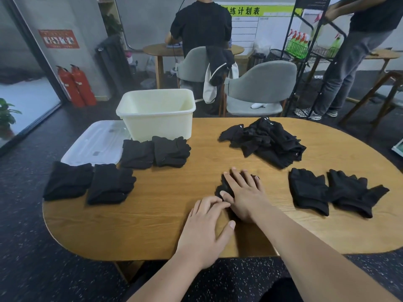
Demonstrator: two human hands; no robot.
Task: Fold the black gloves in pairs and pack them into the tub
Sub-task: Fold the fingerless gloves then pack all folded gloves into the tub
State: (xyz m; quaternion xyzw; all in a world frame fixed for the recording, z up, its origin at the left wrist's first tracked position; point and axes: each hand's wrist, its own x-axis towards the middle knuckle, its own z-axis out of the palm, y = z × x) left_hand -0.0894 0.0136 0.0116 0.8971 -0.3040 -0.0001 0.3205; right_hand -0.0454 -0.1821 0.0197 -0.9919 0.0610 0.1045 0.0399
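Observation:
A black glove (224, 186) lies at the table's middle, mostly covered by my right hand (244, 192), which presses flat on it with fingers spread. My left hand (207, 223) rests just left of it, its curled fingertips touching the glove's near edge. A loose heap of black gloves (266, 140) sits at the back right. Two flat gloves (309, 190) (353, 192) lie right of my hands. Folded pairs rest at the left (67, 180) (111, 184) and in front of the tub (137, 153) (170, 151). The cream tub (157, 114) stands open at the back left.
The tub's clear lid (96, 142) lies flat at the table's left end. Two grey chairs (259, 88) stand behind the wooden table (152, 225). One person stands at a far round table, another by a black rack at the right. Fire extinguishers (76, 86) stand far left.

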